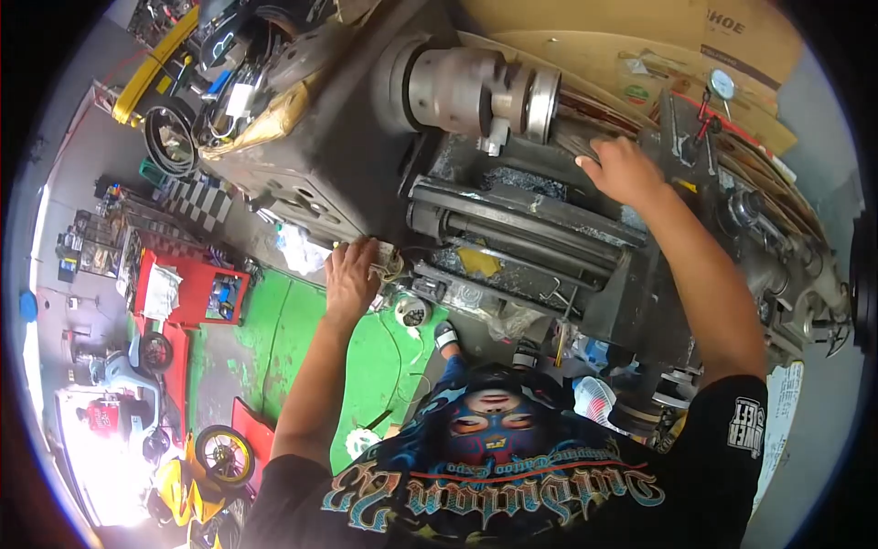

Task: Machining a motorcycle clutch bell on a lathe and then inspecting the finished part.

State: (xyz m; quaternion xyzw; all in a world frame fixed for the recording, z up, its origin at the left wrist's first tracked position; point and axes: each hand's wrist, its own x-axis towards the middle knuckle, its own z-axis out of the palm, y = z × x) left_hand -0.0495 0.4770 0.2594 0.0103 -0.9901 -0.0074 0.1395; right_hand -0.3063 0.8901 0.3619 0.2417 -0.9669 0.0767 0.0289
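Landmark: grey metal cylindrical chuck (pixel 453 91). Bright silver ring (pixel 542 107) at its right end. Dark elongated piece (pixel 574 137) right of the chuck, long axis apparently slanting down-right toward the right hand (pixel 624 172), the nearer one; fingers curled at it, firmness unclear. Left hand (pixel 349 274) below-left of chuck, fingers bent at dark grey boxy headstock (pixel 352 137); cannot tell whether grasping.

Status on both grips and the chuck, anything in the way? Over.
Left grip at headstock's near edge. Right grip right of chuck, hold unclear. Metal chips below chuck.
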